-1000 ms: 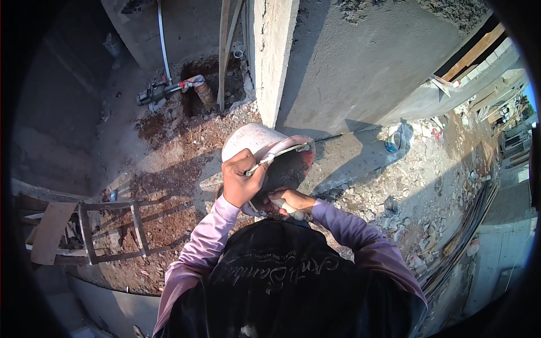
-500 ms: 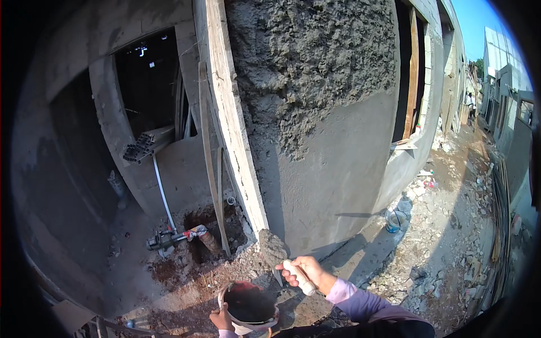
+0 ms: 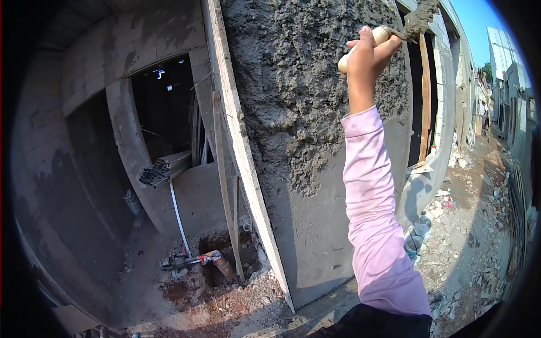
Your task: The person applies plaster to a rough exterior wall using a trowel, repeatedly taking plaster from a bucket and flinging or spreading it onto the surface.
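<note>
Raised high in front of the wall, my right hand [image 3: 365, 56] is closed around the pale handle of a trowel [image 3: 343, 63]. A lump of wet grey mortar [image 3: 421, 19] covers the blade at the upper right, so the blade's shape is hidden. Behind my hand, the upper wall carries rough, lumpy mortar [image 3: 304, 79]. Below it the wall face [image 3: 321, 236] is smoother and grey. A long wooden board [image 3: 239, 135] stands along the wall's left corner. My left hand is out of the picture.
Left of the board, a pump with pipes [image 3: 177, 262] lies by a dug hole, with leaning wooden strips [image 3: 225, 186] beside it. Metal profiles [image 3: 163, 169] rest on a window sill. Rubble [image 3: 456, 253] and a bucket [image 3: 413, 244] lie along the right side.
My right hand has swung up from beside the bucket at the bottom to the upper wall, carrying the mortar-loaded trowel. My left hand and the bucket it held have left the view.
</note>
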### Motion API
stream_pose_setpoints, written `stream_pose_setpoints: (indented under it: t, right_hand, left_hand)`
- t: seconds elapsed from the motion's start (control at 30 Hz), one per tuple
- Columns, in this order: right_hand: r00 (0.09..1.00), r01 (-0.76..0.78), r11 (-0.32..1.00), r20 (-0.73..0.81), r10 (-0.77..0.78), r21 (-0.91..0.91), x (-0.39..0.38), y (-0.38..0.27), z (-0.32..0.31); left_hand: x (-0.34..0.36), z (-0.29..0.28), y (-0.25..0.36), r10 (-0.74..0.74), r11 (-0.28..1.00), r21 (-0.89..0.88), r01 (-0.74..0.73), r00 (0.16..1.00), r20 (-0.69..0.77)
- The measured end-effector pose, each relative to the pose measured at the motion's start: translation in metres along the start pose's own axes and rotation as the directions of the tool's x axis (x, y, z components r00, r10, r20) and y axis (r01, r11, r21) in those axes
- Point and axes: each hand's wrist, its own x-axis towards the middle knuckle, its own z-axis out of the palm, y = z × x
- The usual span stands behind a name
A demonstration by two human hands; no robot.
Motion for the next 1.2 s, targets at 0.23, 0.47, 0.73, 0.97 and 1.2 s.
stream_pose_setpoints:
  t: [0.23, 0.47, 0.73, 0.97, 1.2]
  right_hand:
    - [0.69, 0.502, 0.668, -0.211, -0.693, -0.55, 0.138, 0.075, 0.076]
    - [0.951, 0.308, 0.53, 0.245, -0.188, -0.79, 0.09, 0.132, 0.137]
    - [-0.08, -0.555, 0.603, 0.758, 0.648, -0.574, -0.457, -0.117, -0.203]
    - [-0.709, -0.151, -0.089, 0.045, 0.704, -0.984, -0.527, -0.216, -0.478]
    - [-0.81, 0.003, 0.456, 0.266, 0.523, -0.89, -0.537, -0.207, -0.42]
  left_hand:
    - [-0.002, -0.008, 0.012, -0.002, 1.0, 0.03, 0.002, 1.0, 0.005]
    - [-0.002, 0.004, 0.03, 0.047, 0.998, 0.025, -0.049, 0.996, 0.073]
    - [0.005, -0.001, 0.032, 0.152, 0.987, 0.034, -0.155, 0.985, 0.077]
    - [0.016, 0.034, 0.041, 0.344, 0.939, -0.031, -0.343, 0.931, 0.119]
    - [0.023, 0.046, 0.027, 0.619, 0.784, -0.086, -0.615, 0.784, 0.036]
